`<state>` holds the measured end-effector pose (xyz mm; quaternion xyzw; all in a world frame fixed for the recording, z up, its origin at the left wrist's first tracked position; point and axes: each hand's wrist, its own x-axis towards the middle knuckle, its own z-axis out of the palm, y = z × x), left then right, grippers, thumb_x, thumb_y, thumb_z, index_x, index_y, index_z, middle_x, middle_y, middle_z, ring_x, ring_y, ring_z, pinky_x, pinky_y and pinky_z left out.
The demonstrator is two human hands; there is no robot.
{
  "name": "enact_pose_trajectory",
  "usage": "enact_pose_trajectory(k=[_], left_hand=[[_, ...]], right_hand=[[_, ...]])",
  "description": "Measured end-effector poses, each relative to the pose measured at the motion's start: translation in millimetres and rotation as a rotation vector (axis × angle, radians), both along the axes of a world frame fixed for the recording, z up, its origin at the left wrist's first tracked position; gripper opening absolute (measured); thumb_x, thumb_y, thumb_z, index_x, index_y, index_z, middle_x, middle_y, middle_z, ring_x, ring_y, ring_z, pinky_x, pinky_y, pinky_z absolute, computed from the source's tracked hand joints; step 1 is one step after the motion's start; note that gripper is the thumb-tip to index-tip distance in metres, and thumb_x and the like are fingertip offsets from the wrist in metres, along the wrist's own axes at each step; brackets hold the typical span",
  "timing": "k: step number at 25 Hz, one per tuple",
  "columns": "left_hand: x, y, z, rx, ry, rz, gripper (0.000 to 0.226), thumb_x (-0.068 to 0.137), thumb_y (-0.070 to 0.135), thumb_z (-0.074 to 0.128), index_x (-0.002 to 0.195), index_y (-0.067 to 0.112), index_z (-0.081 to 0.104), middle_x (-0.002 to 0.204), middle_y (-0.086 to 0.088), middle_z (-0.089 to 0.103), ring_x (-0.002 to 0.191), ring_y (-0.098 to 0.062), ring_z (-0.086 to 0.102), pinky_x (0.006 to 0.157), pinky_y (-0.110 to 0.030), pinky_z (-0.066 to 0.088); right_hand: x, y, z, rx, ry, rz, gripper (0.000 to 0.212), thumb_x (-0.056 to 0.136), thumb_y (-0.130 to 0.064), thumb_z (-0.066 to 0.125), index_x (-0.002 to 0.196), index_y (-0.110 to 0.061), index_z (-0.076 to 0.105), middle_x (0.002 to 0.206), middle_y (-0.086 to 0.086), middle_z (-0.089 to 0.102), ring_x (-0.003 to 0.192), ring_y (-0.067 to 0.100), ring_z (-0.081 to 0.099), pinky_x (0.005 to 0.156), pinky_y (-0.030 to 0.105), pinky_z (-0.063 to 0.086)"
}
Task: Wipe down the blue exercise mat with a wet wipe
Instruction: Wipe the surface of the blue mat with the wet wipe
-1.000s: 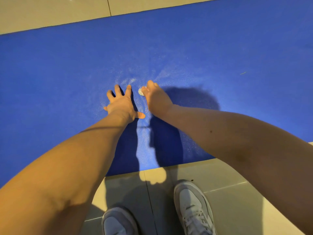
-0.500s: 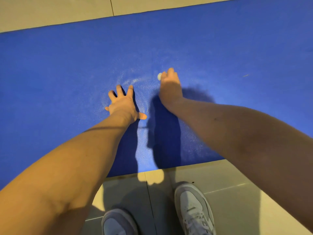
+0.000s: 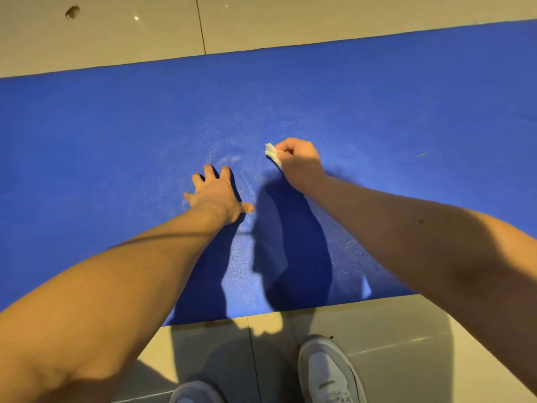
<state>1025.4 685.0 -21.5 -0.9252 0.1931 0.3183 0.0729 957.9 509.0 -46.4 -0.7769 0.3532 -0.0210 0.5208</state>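
Right now, the blue exercise mat (image 3: 116, 126) is lying flat on the tiled floor (image 3: 392, 330), stretching across the whole view, with both of its ends running out of the picture. Its surface is showing a pale, speckled sheen in curved streaks around the middle, while the rest is looking evenly deep blue. The wet wipe (image 3: 272, 153) is sitting on the mat near its centre, a small white crumpled wad. You are gripping it with your right hand (image 3: 300, 164), fingers curled tightly around it, so only a corner is peeking out on the left side and the rest is hiding under your fist. Your left hand (image 3: 216, 193) is resting just beside it, lying flat with fingers spread and pressing on the mat. Dark arm shadows are covering the near part of the mat. A thin fleck (image 3: 420, 155) is lying far to the right, too small to identify. Your shoes (image 3: 328, 370) are standing on the tiles at the near edge, both getting cut off at the bottom.
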Motion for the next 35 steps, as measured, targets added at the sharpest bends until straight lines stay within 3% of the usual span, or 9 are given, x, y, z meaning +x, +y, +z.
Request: enact_pose_trajectory(k=[3,7,10,13,16,21,24,29,35], left_hand=[[9,-3,4,-0.028,-0.057,0.049,0.091,0.081,0.062,0.074,0.147,0.016,0.032,0.149,-0.008,0.025,0.137,-0.034,0.025,0.098,-0.052,0.046],[21,-1,0,-0.046,-0.084,0.076,0.089,0.081,0.058,0.075,0.146,0.013,0.035,0.150,-0.009,0.025,0.138,-0.033,0.024,0.099,-0.052,0.047],[33,0,-1,-0.072,-0.090,0.080,0.092,0.080,0.060,0.075,0.148,0.014,0.033,0.153,-0.008,0.024,0.140,-0.034,0.022,0.101,-0.054,0.047],[49,-1,-4,-0.085,-0.115,0.056,0.103,0.076,0.063,0.077,0.153,0.020,0.025,0.158,-0.007,0.017,0.146,-0.036,0.013,0.108,-0.062,0.037],[60,-2,-9,-0.024,-0.077,0.064,0.121,0.070,0.068,0.079,0.159,0.032,0.005,0.163,-0.003,0.002,0.151,-0.037,-0.003,0.109,-0.071,0.030],[66,-4,-13,-0.010,-0.010,0.111,0.127,0.067,0.069,0.080,0.159,0.037,-0.001,0.164,-0.001,-0.005,0.151,-0.038,-0.005,0.105,-0.072,0.034],[66,-4,-14,-0.010,-0.032,0.109,0.127,0.066,0.070,0.080,0.159,0.038,-0.001,0.163,0.000,-0.004,0.150,-0.037,-0.003,0.104,-0.068,0.037],[66,1,-16,-0.005,-0.058,0.081,0.126,0.067,0.074,0.076,0.160,0.038,0.000,0.163,-0.001,-0.001,0.149,-0.038,0.002,0.102,-0.064,0.042],[68,-3,-13,0.019,-0.024,0.086,0.127,0.066,0.073,0.078,0.160,0.038,-0.001,0.163,-0.001,-0.002,0.148,-0.039,0.002,0.103,-0.066,0.040]], right_hand=[[6,-23,6,-0.019,0.044,-0.060,0.026,0.090,-0.026,0.061,0.086,0.000,0.062,0.068,0.002,0.059,0.064,0.015,0.054,0.060,0.022,0.043],[15,-46,15,-0.439,0.322,-0.229,0.029,0.091,-0.007,0.046,0.111,-0.014,0.066,0.119,0.008,0.055,0.113,0.023,0.051,0.090,0.034,0.047],[6,-40,16,-0.467,0.072,-0.156,0.025,0.092,0.001,0.039,0.102,-0.007,0.061,0.111,0.001,0.044,0.086,-0.009,0.055,0.069,0.011,0.045],[-2,-27,0,-0.350,0.046,0.118,0.011,0.088,-0.010,0.047,0.078,-0.011,0.045,0.090,-0.006,0.039,0.074,0.009,0.044,0.064,0.025,0.037],[8,-33,-22,-0.336,0.010,0.030,0.021,0.083,-0.011,0.050,0.077,-0.019,0.032,0.073,-0.003,0.035,0.073,0.021,0.030,0.063,0.038,0.026],[32,-2,-24,-0.510,0.060,0.002,0.015,0.085,0.002,0.051,0.078,-0.012,0.050,0.086,0.003,0.044,0.073,0.019,0.038,0.061,0.031,0.030],[47,44,-32,-0.776,-0.111,0.309,0.032,0.059,0.021,0.061,0.065,-0.009,0.052,0.070,0.008,0.047,0.066,0.026,0.043,0.051,0.031,0.039],[41,22,-26,-0.776,-0.085,0.611,0.037,0.066,0.021,0.052,0.082,-0.013,0.055,0.085,0.008,0.042,0.075,0.027,0.047,0.055,0.034,0.033],[42,-67,-25,-0.680,0.216,0.083,0.008,0.069,-0.018,0.036,0.070,-0.022,0.030,0.078,0.000,0.040,0.065,0.022,0.028,0.063,0.038,0.028]])
